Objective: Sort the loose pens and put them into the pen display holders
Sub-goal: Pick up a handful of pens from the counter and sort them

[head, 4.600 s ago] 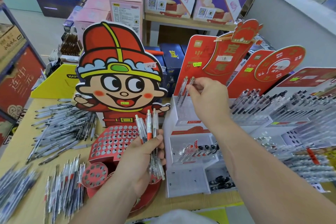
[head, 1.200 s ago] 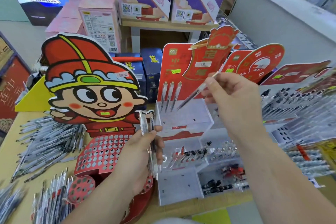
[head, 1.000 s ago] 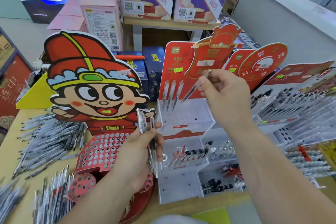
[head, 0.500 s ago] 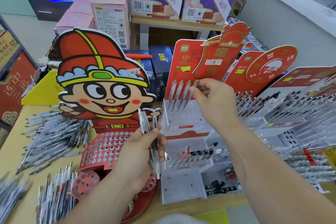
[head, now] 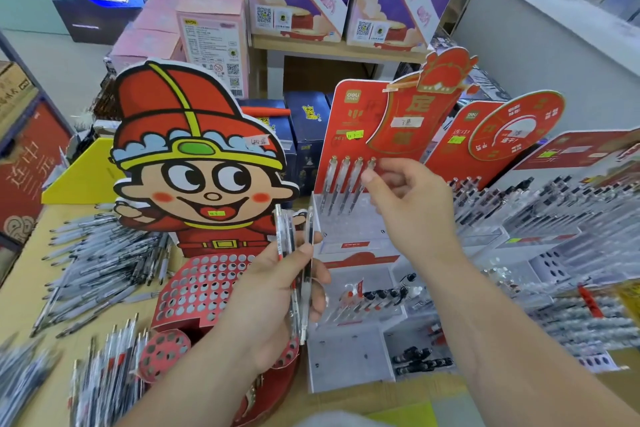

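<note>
Clear plastic click pens stand four abreast in the white tiered display holder. Right hand, fingers curled at the rightmost pen's top, grip unclear. Left hand, at its seven o'clock, clasps a spare bundle. They look light, stiff, slick: pinch mid-barrel.

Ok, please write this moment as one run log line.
left hand: holds spare pens | right hand: at fourth pen top, grip unclear | white display holder: top tier holds four
</note>
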`<action>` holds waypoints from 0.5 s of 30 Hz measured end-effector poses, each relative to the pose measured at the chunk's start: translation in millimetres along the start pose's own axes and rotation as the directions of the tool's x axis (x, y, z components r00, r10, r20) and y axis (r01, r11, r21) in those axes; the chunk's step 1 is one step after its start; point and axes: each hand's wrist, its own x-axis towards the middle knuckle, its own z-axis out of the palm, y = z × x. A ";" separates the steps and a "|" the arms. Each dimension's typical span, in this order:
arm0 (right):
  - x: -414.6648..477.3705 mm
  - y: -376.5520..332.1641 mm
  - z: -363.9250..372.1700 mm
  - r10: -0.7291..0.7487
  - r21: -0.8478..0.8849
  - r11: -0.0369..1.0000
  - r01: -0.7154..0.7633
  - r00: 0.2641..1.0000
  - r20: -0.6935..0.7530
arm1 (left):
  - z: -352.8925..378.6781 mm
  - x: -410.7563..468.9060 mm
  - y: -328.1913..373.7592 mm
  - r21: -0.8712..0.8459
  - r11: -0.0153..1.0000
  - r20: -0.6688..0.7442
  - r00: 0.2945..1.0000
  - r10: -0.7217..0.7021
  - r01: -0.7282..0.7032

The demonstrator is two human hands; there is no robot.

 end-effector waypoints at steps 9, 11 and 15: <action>-34.9 -5.0 -2.5 0.170 0.295 0.901 -0.318 0.884 0.435 | 13.3 1.8 -3.8 0.139 0.990 0.093 0.995 0.021 -0.034; -35.3 -3.6 -5.8 0.166 0.293 0.903 -0.315 0.883 0.439 | 15.5 2.6 -3.6 0.148 0.989 0.114 0.993 0.008 -0.025; -30.1 -1.0 -18.9 0.208 0.434 0.839 -0.328 0.931 0.301 | 14.8 4.1 -5.1 0.133 0.990 0.090 0.994 -0.057 0.045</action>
